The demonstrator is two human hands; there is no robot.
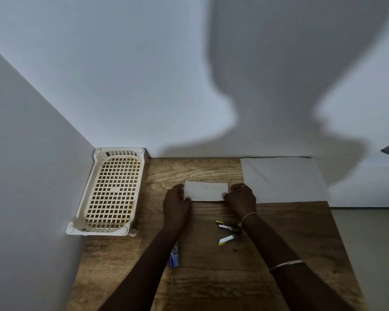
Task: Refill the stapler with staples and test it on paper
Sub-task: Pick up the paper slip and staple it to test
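Folded paper (206, 191) pinched between left hand (176, 204) and right hand (241, 199), stapler (228, 232) (hinged apart) just behind right wrist — untouched

Walls: plain white walls (121, 75) meeting in a corner
Worktop: brown wooden worktop (211, 277)
Shadow: big dark shadow (290, 75) on the wall
Floor: pale floor (373, 243)

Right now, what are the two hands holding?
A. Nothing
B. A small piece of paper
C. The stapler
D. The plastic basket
B: the left hand and right hand grip opposite ends of the small paper, while the stapler lies open on the table.
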